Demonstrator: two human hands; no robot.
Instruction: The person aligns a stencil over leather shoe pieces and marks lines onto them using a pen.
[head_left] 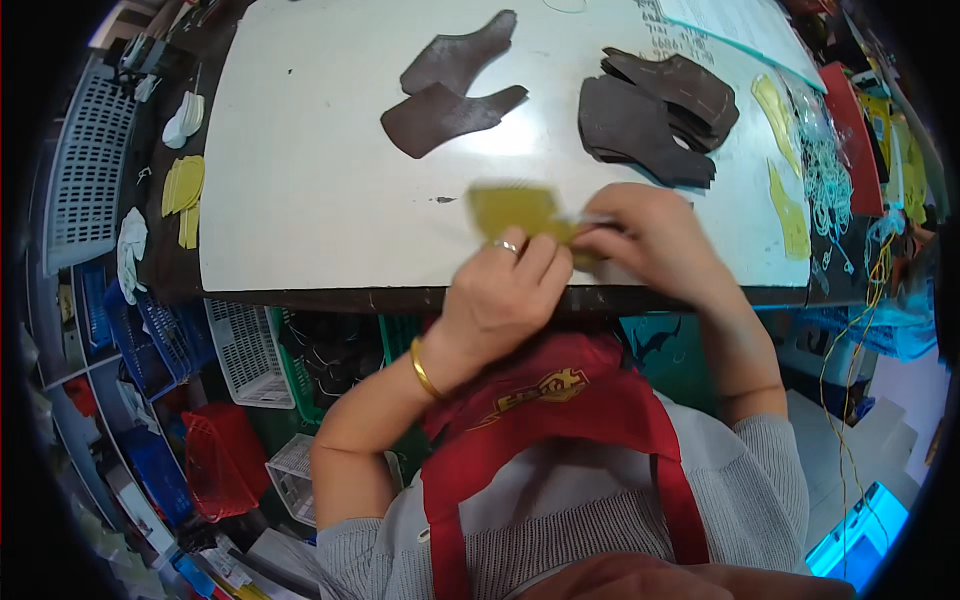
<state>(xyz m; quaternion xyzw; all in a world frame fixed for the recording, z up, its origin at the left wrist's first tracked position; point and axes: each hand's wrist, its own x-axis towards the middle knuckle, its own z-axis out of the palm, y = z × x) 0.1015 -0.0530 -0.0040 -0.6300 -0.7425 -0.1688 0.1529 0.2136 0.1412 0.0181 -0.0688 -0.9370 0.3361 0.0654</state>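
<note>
Near the table's front edge my left hand (505,290), with a ring and a yellow bangle, is closed on a flat yellow-olive piece (512,208). The piece is smeared by motion. Just to the right, the fingers of my right hand (652,238) are pinched around a slim pen-like tool (592,218) that meets the piece's right side. Its tip is too blurred to make out. Farther back lie two dark brown cut pieces, one (455,55) partly behind the other (440,118). Stacked at the right are more brown pieces (625,120) of similar shape.
Yellow cut pieces (785,205) lie along the right of the white tabletop (320,200), beside tangled pale cord (825,180). More yellow pieces (183,187) and a grey basket (90,165) are at the left. Crates (250,350) stand below the front edge.
</note>
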